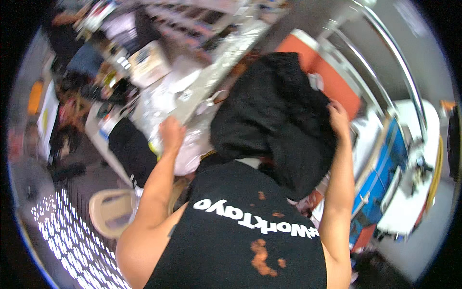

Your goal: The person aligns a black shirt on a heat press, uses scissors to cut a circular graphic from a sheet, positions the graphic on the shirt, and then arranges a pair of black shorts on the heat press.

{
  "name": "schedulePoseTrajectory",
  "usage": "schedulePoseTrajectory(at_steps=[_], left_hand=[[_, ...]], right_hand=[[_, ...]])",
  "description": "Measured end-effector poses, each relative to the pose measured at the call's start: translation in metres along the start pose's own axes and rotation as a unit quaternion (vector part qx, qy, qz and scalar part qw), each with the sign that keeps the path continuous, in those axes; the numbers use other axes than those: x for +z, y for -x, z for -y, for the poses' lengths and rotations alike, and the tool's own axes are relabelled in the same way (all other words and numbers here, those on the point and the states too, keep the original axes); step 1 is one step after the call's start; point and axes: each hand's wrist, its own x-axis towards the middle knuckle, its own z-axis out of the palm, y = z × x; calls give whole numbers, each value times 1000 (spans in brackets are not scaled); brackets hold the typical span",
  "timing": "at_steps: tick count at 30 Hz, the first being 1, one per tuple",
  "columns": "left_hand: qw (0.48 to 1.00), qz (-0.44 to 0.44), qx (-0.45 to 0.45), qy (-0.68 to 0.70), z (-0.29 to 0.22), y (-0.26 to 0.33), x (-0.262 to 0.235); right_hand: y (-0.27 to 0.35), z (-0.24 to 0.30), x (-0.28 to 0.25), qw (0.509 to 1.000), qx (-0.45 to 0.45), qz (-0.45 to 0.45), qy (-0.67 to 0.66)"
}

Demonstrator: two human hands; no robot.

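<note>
A large piece of black cloth, gathered and wrinkled like a garment, spreads in front of me at the centre right. At its right edge my right hand is closed, fingers bent over the fabric. My left hand is raised left of the cloth, apart from it, beside clear plastic and pale material on the table. Motion smears its fingers; it looks curled, but whether it holds anything does not show. Below, my black shirt with orange stains covers part of the cloth's lower edge.
A cluttered table runs along the left, with a cream box on it. A tan plastic stool stands lower left. To the right are an orange panel, a chrome rail and a blue board. People work at far left.
</note>
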Motion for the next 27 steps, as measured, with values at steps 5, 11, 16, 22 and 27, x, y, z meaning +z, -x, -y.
schedulePoseTrajectory(at_steps=[5,11,16,22,27], left_hand=[[997,6,-79,23,-25,-46,-48],[867,-82,386,305,-235,-166,-148],[795,16,565,221,-363,-193,-111],[790,157,566,176,-356,-192,-100],[790,189,555,181,-352,-193,-97]], right_hand=[[9,36,-8,997,8,-27,-69],[37,96,-24,979,-48,15,199],[56,116,-2,938,-97,29,332],[79,102,11,958,-131,-29,255],[80,110,5,969,-112,31,216]])
